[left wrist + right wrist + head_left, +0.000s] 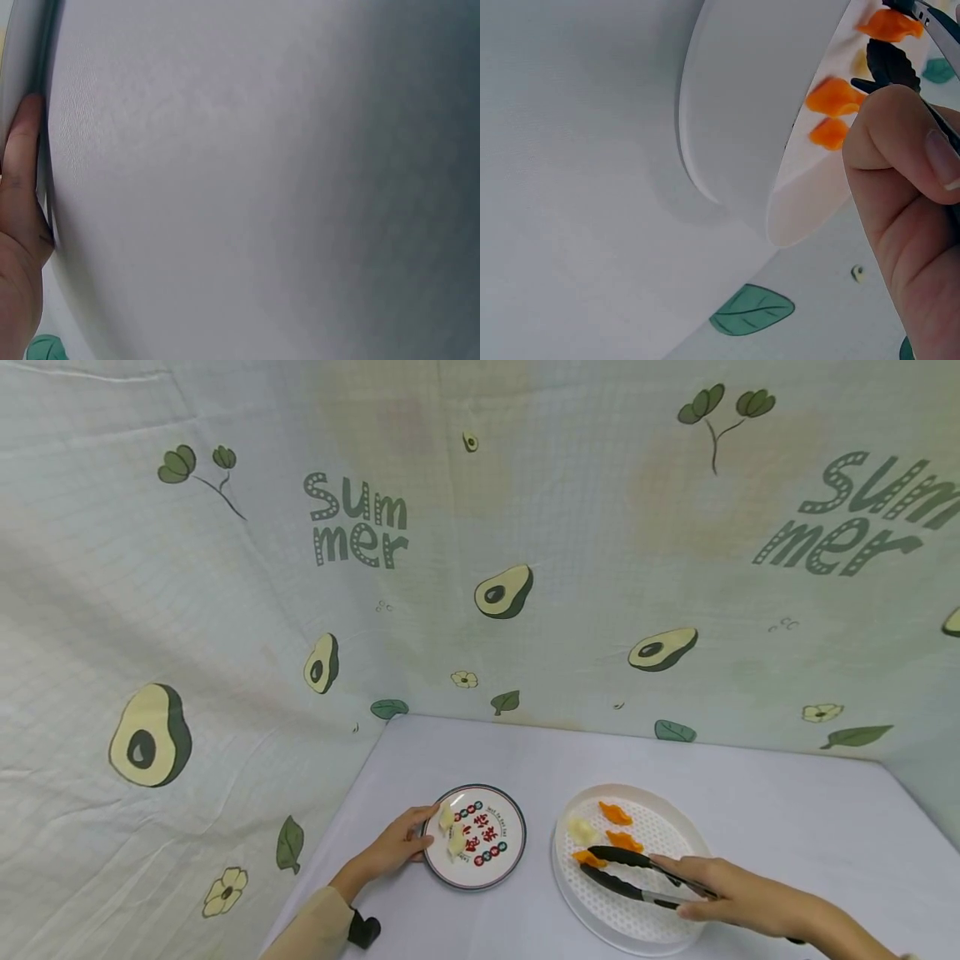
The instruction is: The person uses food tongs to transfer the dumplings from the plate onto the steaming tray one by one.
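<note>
The right grip (705,892) curls around black-and-silver tongs (613,883), tips astride an orange wavy piece (588,859); the left grip (393,845) pinches a round white red-lettered plate (470,876)

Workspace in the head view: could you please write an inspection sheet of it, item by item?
Surface: pale table, no spill seen.
Job's things: plate with two pale pieces; round perforated tray with three orange pieces and one pale piece; tongs, tips either side of one orange piece, contact unclear.
Clutter: nothing seen.
Grips: left grip holds the plate's left rim; right grip holds the tongs.
Cables: nothing seen.
Surroundings: cloth printed with avocados, leaves and "summer", behind and at left.
</note>
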`<action>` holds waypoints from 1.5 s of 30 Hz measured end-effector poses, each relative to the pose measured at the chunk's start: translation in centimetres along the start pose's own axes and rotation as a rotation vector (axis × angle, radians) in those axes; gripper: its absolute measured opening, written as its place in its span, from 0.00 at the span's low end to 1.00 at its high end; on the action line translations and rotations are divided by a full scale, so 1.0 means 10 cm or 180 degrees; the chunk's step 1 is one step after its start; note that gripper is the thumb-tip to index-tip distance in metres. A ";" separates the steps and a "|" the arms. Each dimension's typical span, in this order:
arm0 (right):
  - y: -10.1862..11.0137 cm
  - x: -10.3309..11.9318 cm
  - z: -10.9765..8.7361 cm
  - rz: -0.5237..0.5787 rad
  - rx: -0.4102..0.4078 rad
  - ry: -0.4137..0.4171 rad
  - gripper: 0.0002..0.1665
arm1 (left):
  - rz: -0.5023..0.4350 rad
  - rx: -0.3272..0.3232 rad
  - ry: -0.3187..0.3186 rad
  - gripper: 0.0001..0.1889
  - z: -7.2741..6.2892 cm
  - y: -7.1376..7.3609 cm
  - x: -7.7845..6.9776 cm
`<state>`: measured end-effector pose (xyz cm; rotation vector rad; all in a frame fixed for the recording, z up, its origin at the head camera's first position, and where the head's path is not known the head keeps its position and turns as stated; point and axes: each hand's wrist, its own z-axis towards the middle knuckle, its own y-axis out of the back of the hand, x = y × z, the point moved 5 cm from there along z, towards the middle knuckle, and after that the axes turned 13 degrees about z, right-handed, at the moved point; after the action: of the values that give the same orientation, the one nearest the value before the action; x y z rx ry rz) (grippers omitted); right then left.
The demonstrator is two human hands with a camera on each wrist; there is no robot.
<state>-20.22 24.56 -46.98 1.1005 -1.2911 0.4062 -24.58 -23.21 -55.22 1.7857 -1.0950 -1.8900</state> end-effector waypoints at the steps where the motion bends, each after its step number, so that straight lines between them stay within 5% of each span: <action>1: -0.01 0.00 0.00 0.0030 0.0006 -0.0016 0.36 | -0.0013 -0.0009 0.0002 0.31 -0.01 0.00 0.00; 5: -0.05 0.00 0.01 0.0227 0.0044 -0.0091 0.36 | -0.0059 -0.0021 0.0044 0.31 -0.04 -0.02 0.02; 22: 0.06 0.21 0.07 -0.0030 -0.0198 0.0162 0.37 | -0.0028 -0.0030 0.0023 0.31 -0.01 0.02 -0.02; 45: -0.12 0.55 1.05 -0.0254 0.0095 0.0145 0.46 | -0.0036 -0.0002 -0.0054 0.30 0.03 0.00 0.00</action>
<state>-23.54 13.56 -43.67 1.1578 -1.2004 0.3897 -24.85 -23.11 -55.25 1.7825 -1.0923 -1.9153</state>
